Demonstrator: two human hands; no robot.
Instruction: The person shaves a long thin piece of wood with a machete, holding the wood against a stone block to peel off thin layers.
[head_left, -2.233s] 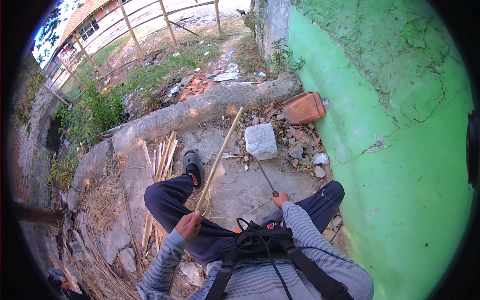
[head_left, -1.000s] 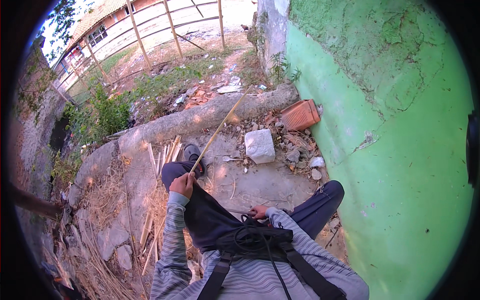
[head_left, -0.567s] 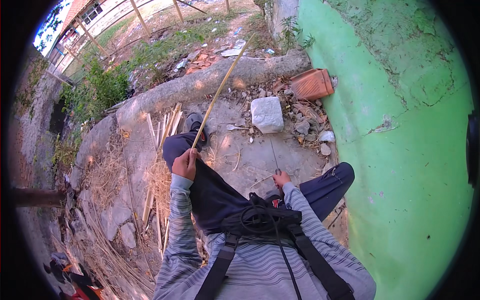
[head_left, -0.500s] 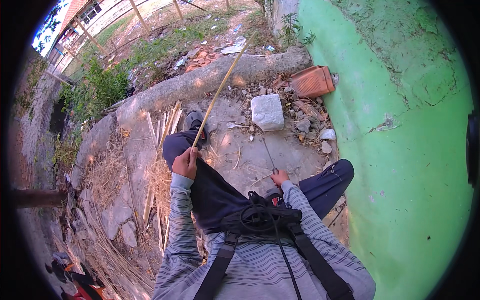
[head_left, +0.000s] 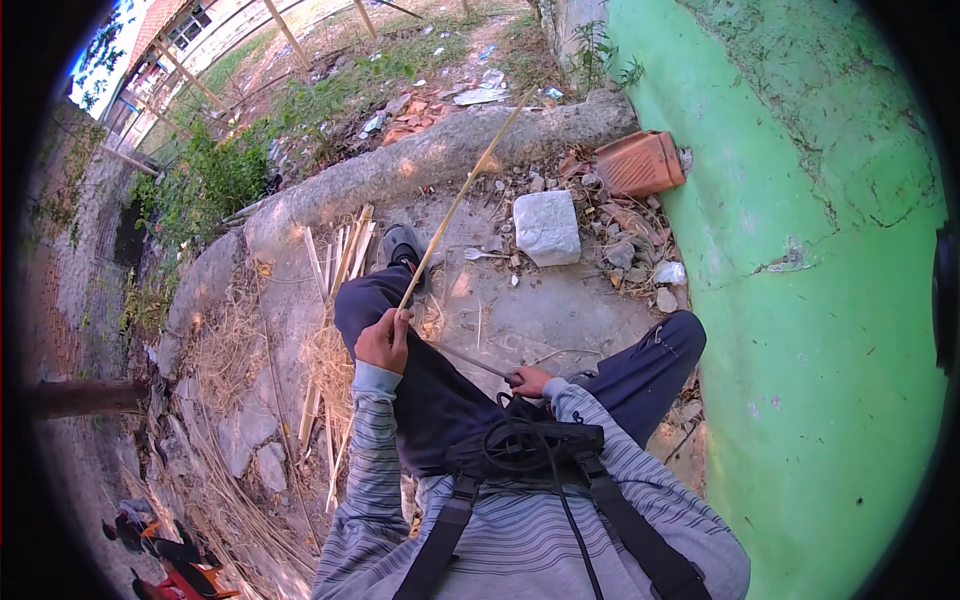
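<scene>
Stick is being gripped by left hand; knife is being gripped by right hand; trousers are possibly being endangered, should nearby knife slip.

The left hand grips the near end of a long, thin strip slanting away over a rough ledge. The right hand holds a dark-handled tool, its slender blade directed leftward. Ahead lie 1 white block and 1 orange block.
</scene>
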